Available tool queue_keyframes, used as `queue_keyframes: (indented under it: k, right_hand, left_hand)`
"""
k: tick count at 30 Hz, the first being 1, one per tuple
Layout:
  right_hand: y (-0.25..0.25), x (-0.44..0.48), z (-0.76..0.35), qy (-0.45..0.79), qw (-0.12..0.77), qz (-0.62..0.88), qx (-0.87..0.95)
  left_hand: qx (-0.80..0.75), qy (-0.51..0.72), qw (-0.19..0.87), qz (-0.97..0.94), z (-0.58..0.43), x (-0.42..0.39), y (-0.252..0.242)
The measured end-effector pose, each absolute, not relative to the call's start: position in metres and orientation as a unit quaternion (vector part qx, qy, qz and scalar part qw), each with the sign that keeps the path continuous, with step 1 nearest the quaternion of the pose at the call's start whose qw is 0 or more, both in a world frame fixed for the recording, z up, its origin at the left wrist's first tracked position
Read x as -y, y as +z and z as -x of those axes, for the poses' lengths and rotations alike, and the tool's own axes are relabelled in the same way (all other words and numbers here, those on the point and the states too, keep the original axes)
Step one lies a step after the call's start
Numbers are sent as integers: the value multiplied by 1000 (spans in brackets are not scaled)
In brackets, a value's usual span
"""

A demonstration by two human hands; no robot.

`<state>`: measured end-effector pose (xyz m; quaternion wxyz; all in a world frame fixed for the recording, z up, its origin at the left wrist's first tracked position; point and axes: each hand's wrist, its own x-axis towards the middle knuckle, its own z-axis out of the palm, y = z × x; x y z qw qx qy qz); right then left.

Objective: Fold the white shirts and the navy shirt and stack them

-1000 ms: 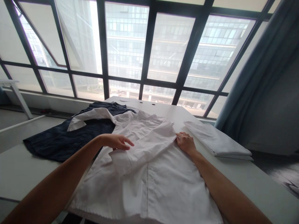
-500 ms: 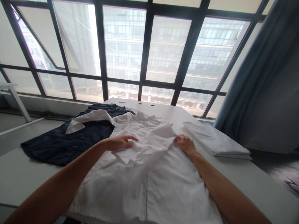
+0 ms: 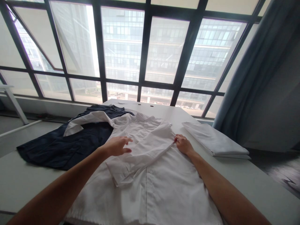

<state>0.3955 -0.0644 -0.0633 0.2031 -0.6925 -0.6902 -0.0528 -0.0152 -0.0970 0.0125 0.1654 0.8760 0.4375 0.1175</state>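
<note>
A white shirt lies spread in front of me, its collar toward the windows. One sleeve is folded across the body, its cuff pointing down and left. The other sleeve stretches out to the left over a dark navy garment. My right hand pinches the shirt's fabric at the right edge, where the folded sleeve bends. Over the left part of the shirt is my left hand, fingers apart and holding nothing; whether it touches the cloth I cannot tell.
A folded white cloth rests on the white table to the right. Tall framed windows stand behind the table, with a blue-grey curtain at the right. A white table leg shows at far left.
The folded sleeve now lies flatter, its cuff further down and left. My left hand has let go of the fabric, moved slightly left and opened. My right hand stays at the edge.
</note>
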Motion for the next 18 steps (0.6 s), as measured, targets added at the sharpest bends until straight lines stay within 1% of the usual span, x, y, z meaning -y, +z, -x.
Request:
queue_keyframes:
  k: [2,3,6,10,12,18]
  right_hand:
    - [-64,63,-397,-56,201,701,682]
    - [-65,63,-397,-58,200,706,677]
    - [-66,62,-397,-61,196,719,664]
    - [-64,64,-396,-53,191,731,652]
    - [-63,65,-395,-48,187,733,652]
    - [-61,66,-393,-37,182,735,652]
  left_hand:
    - [-368,189,158,-897,4,102,7]
    - [-331,196,167,-908,-2,105,3]
    - [-258,139,199,-935,-15,111,-14]
    - [-242,54,216,-944,-19,113,-24]
    - [-236,41,216,-946,-16,115,-19]
    - [-204,58,181,-960,-13,126,6]
